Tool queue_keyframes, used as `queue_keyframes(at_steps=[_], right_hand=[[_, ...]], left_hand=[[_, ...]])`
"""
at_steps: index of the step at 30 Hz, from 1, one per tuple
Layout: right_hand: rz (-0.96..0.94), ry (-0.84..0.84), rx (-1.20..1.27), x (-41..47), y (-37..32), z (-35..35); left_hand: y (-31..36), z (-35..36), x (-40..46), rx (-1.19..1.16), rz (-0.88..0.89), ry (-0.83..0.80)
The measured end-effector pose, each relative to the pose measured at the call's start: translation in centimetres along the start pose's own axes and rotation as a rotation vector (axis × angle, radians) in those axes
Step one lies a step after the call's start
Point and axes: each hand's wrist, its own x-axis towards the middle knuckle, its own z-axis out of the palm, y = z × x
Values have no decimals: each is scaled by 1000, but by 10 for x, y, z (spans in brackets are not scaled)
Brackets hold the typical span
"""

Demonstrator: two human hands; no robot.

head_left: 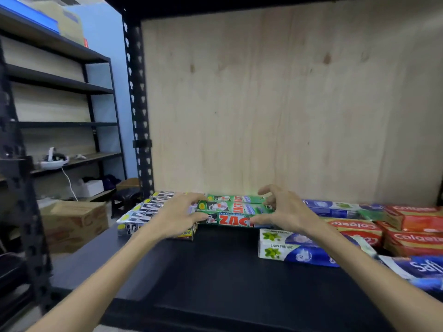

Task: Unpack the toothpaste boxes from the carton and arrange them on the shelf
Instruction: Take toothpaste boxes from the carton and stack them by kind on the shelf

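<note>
The stack of long green cardboard toothpaste boxes lay crosswise at the back of the black shelf board, its long axis running between the left hand and right hand, whose curled fingers bracketed its two ends.

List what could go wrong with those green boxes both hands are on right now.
1. The left hand and right hand pinch only the ends of the green boxes; with such a grip, the stack could shear apart.
2. The left hand lies over the black-and-white boxes, so it could nudge that row askew.
3. The mint boxes sit just in front, so the right wrist might bump them.
</note>
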Motion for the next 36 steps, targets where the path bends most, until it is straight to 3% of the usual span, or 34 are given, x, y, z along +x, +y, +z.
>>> queue_keyframes(at_steps=[5,25,36], right_hand=[[-14,-71,-40,11,20,2],[-5,19,14,17,38,23],[-37,91,17,11,38,25]], left_hand=[[-2,24,22,125,4,-59],[-16,32,11,79,18,24],[9,35,-8,32,-23,251]])
